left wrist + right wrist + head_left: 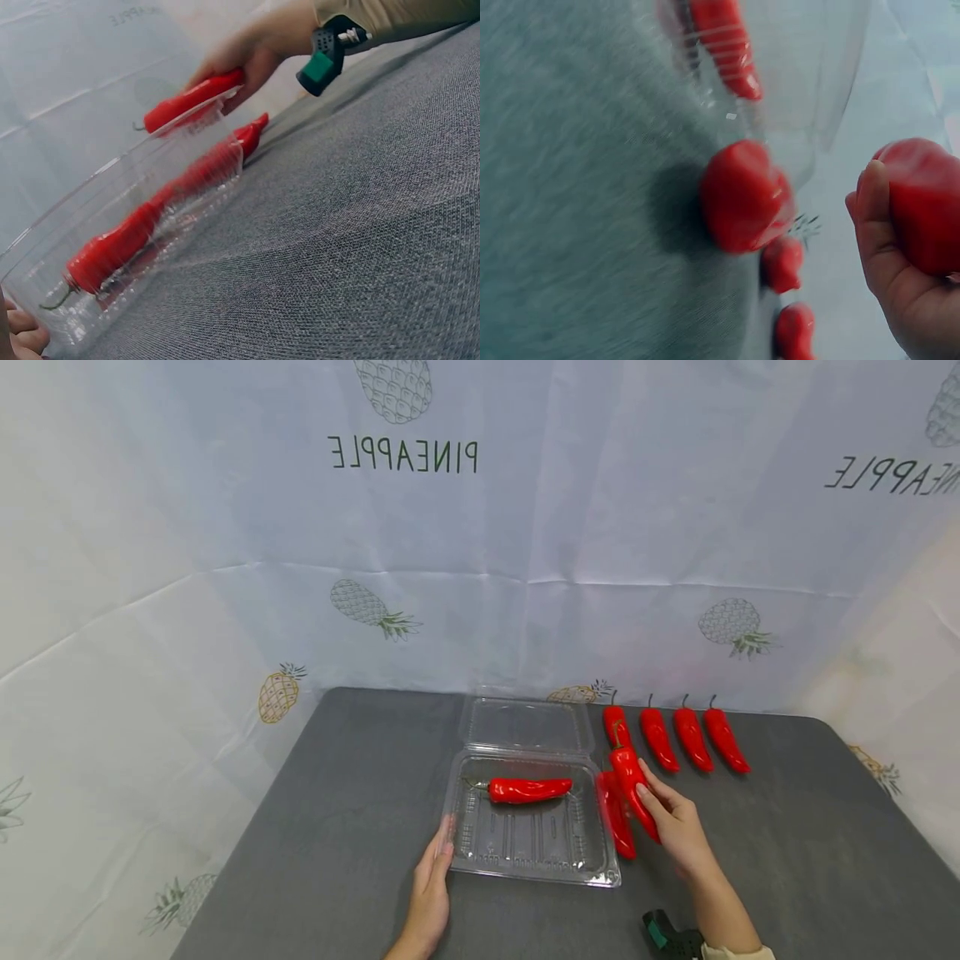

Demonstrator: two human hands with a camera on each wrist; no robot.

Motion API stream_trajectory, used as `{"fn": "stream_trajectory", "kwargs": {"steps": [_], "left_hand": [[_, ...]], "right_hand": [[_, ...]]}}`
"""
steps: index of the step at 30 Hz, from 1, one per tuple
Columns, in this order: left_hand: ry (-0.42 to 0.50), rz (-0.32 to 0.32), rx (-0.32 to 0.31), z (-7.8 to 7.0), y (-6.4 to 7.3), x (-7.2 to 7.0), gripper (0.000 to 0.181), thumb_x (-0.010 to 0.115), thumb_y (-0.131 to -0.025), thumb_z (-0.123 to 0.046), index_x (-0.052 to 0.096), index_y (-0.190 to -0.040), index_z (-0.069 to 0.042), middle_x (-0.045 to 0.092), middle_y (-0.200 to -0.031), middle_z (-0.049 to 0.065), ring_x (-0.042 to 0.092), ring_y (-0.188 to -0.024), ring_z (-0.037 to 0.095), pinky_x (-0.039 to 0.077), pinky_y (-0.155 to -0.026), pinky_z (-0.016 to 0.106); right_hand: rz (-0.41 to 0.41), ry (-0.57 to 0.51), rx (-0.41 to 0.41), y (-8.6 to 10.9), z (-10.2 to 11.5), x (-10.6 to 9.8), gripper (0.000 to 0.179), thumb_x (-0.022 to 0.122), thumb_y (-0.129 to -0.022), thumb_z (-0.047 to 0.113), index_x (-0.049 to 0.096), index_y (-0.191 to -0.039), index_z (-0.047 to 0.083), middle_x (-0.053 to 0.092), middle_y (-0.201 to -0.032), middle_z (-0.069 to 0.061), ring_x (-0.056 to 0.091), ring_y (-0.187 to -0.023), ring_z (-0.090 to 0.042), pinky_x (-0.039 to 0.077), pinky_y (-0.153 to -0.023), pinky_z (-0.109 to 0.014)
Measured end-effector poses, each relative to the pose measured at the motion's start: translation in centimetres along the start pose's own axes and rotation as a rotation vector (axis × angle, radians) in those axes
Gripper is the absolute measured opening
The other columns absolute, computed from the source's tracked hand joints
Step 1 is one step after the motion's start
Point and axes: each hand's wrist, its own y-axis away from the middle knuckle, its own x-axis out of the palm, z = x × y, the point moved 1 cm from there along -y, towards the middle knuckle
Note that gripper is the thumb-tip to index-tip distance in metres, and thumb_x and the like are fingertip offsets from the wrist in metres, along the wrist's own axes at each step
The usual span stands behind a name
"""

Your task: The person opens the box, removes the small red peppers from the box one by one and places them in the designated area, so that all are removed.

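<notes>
A clear plastic clamshell box [517, 858] lies on the grey table with its lid folded back. Inside its base one red chili pepper [529, 790] lies crosswise, green stem to the left. My left hand [431, 893] holds the box at its left front edge; in the left wrist view only a few of its fingers [25, 330] show. Between thumb and fingers, my right hand [678, 827] grips another red chili pepper [632, 785], raised just right of the box. Below it a further pepper [617, 827] lies on the table along the box's right side.
Farther back on the right, several red peppers [690, 737] lie in a row, stems toward the back. The lid [525, 727] reaches to the table's rear edge, by a pineapple-print curtain [525, 635]. A black and green device [322, 69] sits on the right wrist.
</notes>
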Motion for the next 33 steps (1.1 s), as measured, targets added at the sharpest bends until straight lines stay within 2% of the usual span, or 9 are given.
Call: {"fn": "stream_trajectory", "kwargs": {"steps": [2, 3, 7, 9, 15, 20, 24, 30, 33], "left_hand": [[0.001, 0.004, 0.0, 0.0, 0.0, 0.0, 0.047, 0.028, -0.103, -0.017, 0.025, -0.142, 0.01, 0.031, -0.147, 0.026, 0.028, -0.126, -0.014, 0.021, -0.101, 0.001], [0.0, 0.007, -0.001, 0.0, 0.0, -0.1, 0.047, 0.027, -0.103, -0.017, 0.025, -0.142, 0.01, 0.03, -0.147, 0.026, 0.027, -0.126, -0.014, 0.021, -0.101, 0.001], [-0.002, 0.013, 0.0, 0.0, -0.1, -0.1, 0.048, 0.027, -0.103, -0.017, 0.024, -0.142, 0.011, 0.03, -0.147, 0.027, 0.027, -0.126, -0.013, 0.021, -0.101, 0.001], [-0.004, 0.018, -0.001, 0.1, -0.2, -0.1, 0.048, 0.027, -0.104, -0.018, 0.024, -0.142, 0.012, 0.029, -0.147, 0.027, 0.027, -0.126, -0.013, 0.021, -0.101, 0.001], [-0.001, 0.019, -0.029, 0.1, -0.3, -0.2, 0.049, 0.027, -0.103, -0.019, 0.023, -0.142, 0.01, 0.029, -0.149, 0.024, 0.027, -0.126, -0.014, 0.021, -0.101, 0.001], [0.009, 0.023, -0.055, 0.1, -0.3, -0.2, 0.05, 0.028, -0.103, -0.021, 0.023, -0.143, 0.009, 0.028, -0.15, 0.022, 0.026, -0.127, -0.014, 0.02, -0.102, 0.001], [0.01, 0.021, -0.058, 0.1, -0.3, -0.2, 0.05, 0.028, -0.103, -0.021, 0.023, -0.143, 0.009, 0.028, -0.15, 0.022, 0.026, -0.128, -0.014, 0.02, -0.102, 0.001], [0.003, 0.018, -0.072, 0.1, -0.3, -0.2, 0.051, 0.029, -0.103, -0.023, 0.023, -0.144, 0.008, 0.028, -0.15, 0.021, 0.026, -0.127, -0.015, 0.02, -0.101, 0.0], [0.003, 0.015, -0.048, 0.0, -0.3, -0.2, 0.05, 0.029, -0.103, -0.021, 0.023, -0.143, 0.009, 0.028, -0.15, 0.023, 0.026, -0.127, -0.015, 0.02, -0.101, 0.0]], "right_hand": [[-0.004, 0.006, -0.002, -0.1, -0.3, -0.1, 0.056, 0.042, -0.098, 0.039, 0.023, -0.148, 0.022, 0.034, -0.146, -0.021, 0.064, -0.095, -0.017, 0.05, -0.08, -0.015], [-0.007, 0.016, -0.001, -0.2, -0.5, -0.2, 0.056, 0.042, -0.098, 0.039, 0.023, -0.148, 0.022, 0.033, -0.147, -0.02, 0.062, -0.098, -0.015, 0.048, -0.079, -0.012], [-0.033, 0.063, 0.005, -0.3, -1.2, -0.4, 0.057, 0.041, -0.098, 0.043, 0.023, -0.147, 0.021, 0.027, -0.152, -0.017, 0.042, -0.122, -0.024, 0.041, -0.08, -0.01], [-0.045, 0.079, 0.021, -0.4, -1.6, -0.5, 0.059, 0.04, -0.097, 0.045, 0.022, -0.148, 0.022, 0.023, -0.153, -0.017, 0.031, -0.127, -0.027, 0.039, -0.082, -0.013], [-0.074, 0.078, 0.074, -0.6, -2.4, -0.9, 0.06, 0.04, -0.096, 0.048, 0.022, -0.147, 0.022, 0.022, -0.153, -0.019, 0.027, -0.131, -0.032, 0.039, -0.088, -0.024], [-0.079, 0.058, 0.097, -0.7, -2.7, -1.3, 0.061, 0.039, -0.096, 0.048, 0.02, -0.147, 0.021, 0.019, -0.155, -0.017, 0.023, -0.135, -0.034, 0.038, -0.101, -0.037], [-0.092, 0.024, 0.1, -0.8, -2.9, -1.5, 0.062, 0.04, -0.096, 0.048, 0.02, -0.147, 0.02, 0.017, -0.156, -0.014, 0.02, -0.138, -0.034, 0.029, -0.11, -0.048], [-0.108, 0.014, 0.104, -0.9, -3.2, -1.9, 0.062, 0.042, -0.096, 0.047, 0.021, -0.147, 0.018, 0.017, -0.155, -0.015, 0.016, -0.141, -0.035, 0.02, -0.113, -0.053], [-0.108, 0.025, 0.106, -1.0, -3.4, -2.1, 0.062, 0.043, -0.096, 0.047, 0.022, -0.147, 0.018, 0.016, -0.155, -0.015, 0.014, -0.142, -0.036, 0.018, -0.113, -0.054]]}}
